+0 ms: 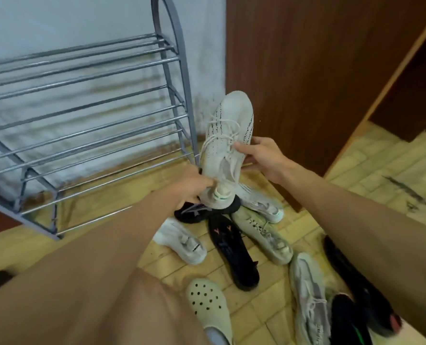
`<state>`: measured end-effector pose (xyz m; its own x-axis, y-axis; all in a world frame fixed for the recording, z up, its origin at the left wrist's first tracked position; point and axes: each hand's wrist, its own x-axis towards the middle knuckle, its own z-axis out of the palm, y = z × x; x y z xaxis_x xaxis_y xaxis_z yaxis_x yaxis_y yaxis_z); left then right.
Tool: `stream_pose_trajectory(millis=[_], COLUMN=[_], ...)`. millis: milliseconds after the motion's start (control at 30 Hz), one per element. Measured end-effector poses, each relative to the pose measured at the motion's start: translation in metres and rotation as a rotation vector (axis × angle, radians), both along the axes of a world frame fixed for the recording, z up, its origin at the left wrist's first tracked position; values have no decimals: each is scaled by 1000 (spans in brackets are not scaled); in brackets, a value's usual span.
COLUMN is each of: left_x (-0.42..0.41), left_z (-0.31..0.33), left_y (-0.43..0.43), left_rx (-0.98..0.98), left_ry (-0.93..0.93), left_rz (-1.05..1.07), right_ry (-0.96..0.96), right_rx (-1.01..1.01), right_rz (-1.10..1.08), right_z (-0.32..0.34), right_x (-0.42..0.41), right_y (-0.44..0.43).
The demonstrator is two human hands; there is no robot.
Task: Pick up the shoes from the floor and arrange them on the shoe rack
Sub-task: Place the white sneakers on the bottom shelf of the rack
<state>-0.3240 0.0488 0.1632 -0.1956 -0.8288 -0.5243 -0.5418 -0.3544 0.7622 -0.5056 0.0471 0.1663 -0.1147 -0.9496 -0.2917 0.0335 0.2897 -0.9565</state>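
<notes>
A white knit sneaker [228, 143] with black dashed stripes is held up in the air, toe pointing away, just right of the grey metal shoe rack [87, 125]. My left hand [194, 185] grips its heel from below. My right hand [261, 155] holds its right side near the laces. The rack's rail shelves carry nothing. Below on the tiled floor lie several shoes: a black sneaker [231, 247], a white sneaker [182, 241], a beige sneaker [264, 236] and a pale clog [210, 305].
A brown wooden cabinet [319, 70] stands right of the rack, against a pale wall. More shoes lie at the lower right, among them a grey-pink sneaker [309, 297] and black ones [356, 282]. My bare knee fills the lower left.
</notes>
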Motion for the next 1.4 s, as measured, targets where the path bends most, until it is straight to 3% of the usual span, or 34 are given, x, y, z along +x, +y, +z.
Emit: stream_pose_trajectory(millis=[100, 233, 533, 767, 900, 1033, 1100, 1300, 1400], left_x=[-12, -26, -25, -6, 8, 21, 26, 47, 56], left_z=[-13, -42, -129, -169, -173, -166, -159, -133, -120], left_y=[-6, -17, -64, -84, -79, -73, -67, -46, -32], left_rx=[68, 114, 292, 356, 331, 291, 267, 295, 271], left_ry=[97, 58, -91, -123, -157, -151, -167, -158, -156], left_rz=[31, 46, 62, 69, 74, 115, 132, 186, 239], right_ry=[-18, -46, 695, 775, 960, 967, 969, 1219, 1200], right_rx=[36, 139, 613, 724, 834, 877, 821, 592, 567], right_rz=[-1, -22, 46, -127, -129, -24, 49, 113, 104], right_z=[-14, -53, -217, -282, -280, -264, -251, -198, -176], right_x=[-15, -36, -90, -83, -88, -97, -92, -69, -67], right_y=[-4, -14, -25, -35, -38, -40, -39, -35, -28])
